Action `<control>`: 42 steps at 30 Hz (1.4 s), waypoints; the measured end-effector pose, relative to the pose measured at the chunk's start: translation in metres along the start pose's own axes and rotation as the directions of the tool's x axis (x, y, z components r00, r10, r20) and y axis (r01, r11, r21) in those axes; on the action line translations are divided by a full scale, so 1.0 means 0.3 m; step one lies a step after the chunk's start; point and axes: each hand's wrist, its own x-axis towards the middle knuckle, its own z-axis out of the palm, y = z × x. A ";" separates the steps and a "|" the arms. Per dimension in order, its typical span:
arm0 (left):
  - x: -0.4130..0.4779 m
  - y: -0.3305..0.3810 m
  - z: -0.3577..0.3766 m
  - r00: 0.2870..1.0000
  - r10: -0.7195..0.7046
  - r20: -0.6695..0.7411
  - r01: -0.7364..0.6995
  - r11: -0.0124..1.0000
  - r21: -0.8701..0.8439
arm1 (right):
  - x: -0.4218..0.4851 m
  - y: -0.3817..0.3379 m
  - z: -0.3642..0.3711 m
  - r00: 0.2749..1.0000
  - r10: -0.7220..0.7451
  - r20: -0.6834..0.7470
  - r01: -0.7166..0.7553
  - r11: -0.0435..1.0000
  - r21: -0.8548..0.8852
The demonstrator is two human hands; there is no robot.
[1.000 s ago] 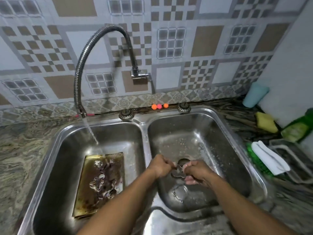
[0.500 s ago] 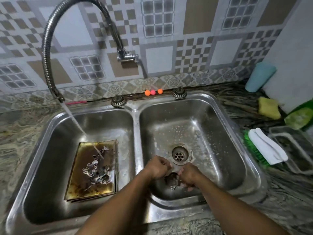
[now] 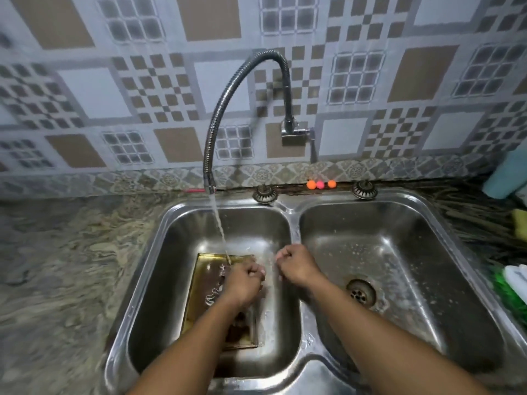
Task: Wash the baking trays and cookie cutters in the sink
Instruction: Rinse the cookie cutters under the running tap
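Note:
A golden baking tray with dark baked-on residue lies flat in the left basin of the steel double sink. A thin metal cookie cutter rests on the tray. Water runs from the flexible faucet onto the tray, just left of my left hand. That hand hovers over the tray with its fingers curled tight around a small cutter that is almost fully hidden. My right hand is a closed fist over the basin's right wall, and nothing shows in it.
The right basin has a drain and soap specks. A green brush with a white handle, a yellow sponge and a teal cup sit on the right counter. Marbled counter stretches to the left.
Both hands moved from the right basin, where they held a cutter together, to the left basin under the water. The hands are now apart.

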 end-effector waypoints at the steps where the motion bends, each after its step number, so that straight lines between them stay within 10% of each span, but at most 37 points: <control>1: 0.004 -0.048 -0.054 0.999 -0.026 -0.031 0.028 0.999 0.035 | 0.011 0.012 0.072 0.999 0.028 0.041 -0.026 0.999 -0.038; 14: 0.102 -0.399 -0.318 0.979 -0.203 0.012 0.199 0.970 0.143 | 0.045 0.147 0.538 0.963 0.270 -0.002 -0.265 0.944 -0.198; 21: 0.119 -0.276 -0.331 0.972 -0.157 0.175 0.180 0.976 -0.126 | 0.118 -0.062 0.436 0.997 -0.033 -0.076 0.023 0.991 -0.131; 30: 0.152 -0.029 -0.347 0.985 -0.094 0.142 0.166 0.706 -0.688 | 0.045 -0.315 0.253 0.847 -0.526 -0.076 0.491 0.830 -0.264; 42: 0.130 0.018 -0.387 0.984 -0.117 0.134 0.176 0.527 -0.831 | 0.006 -0.407 0.228 0.935 -0.346 -0.075 0.341 0.937 -0.068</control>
